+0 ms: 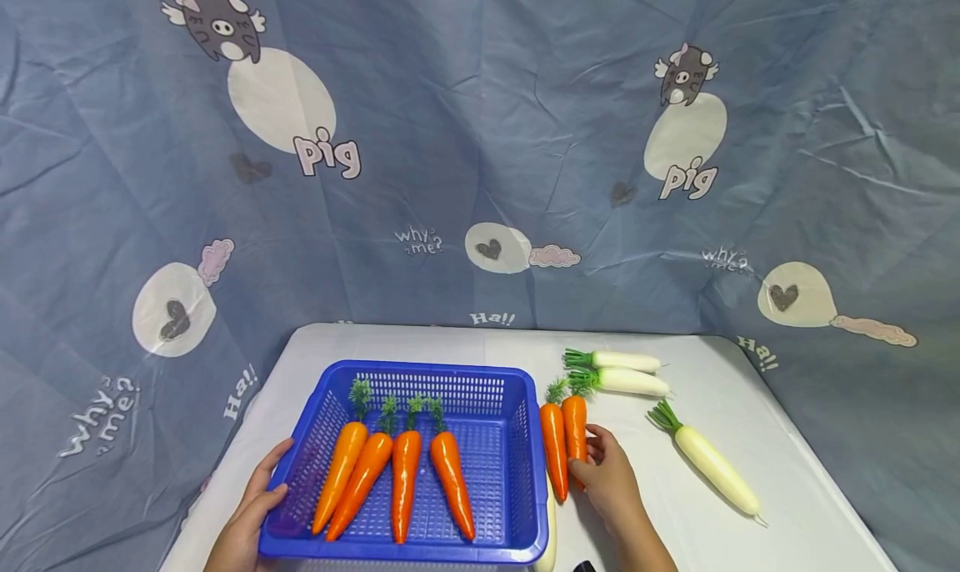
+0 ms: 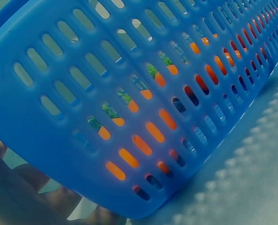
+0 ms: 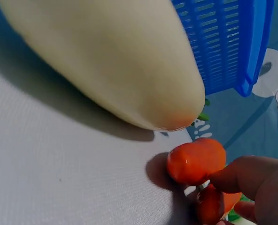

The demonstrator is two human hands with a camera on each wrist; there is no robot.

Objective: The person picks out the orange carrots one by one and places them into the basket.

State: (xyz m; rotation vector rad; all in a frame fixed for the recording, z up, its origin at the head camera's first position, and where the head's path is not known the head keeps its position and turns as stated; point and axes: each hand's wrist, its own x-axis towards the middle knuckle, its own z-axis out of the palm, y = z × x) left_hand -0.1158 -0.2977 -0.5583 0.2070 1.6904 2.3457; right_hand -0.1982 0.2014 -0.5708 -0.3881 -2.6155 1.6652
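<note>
A blue plastic basket [image 1: 528, 480] holds several orange carrots [image 1: 405, 484] with green tops, laid side by side. My left hand [image 1: 247, 518] grips the basket at its left side; in the left wrist view its fingers [image 2: 59, 199] show at the basket's corner. Just right of the basket, two more carrots lie close together on the table. My right hand [image 1: 611, 476] holds the right-hand carrot [image 1: 574, 426] between thumb and fingers, beside the other carrot [image 1: 553, 447]. The right wrist view shows the thumb [image 3: 244, 176] against the carrots' tip ends.
Two white radishes [image 1: 626, 361] with green tops lie behind the hand, and another white radish [image 1: 716, 469] lies at the right. A further pale radish [image 3: 115, 56] is partly hidden by the basket's right side. A dark object [image 1: 584, 566] shows at the table's front edge.
</note>
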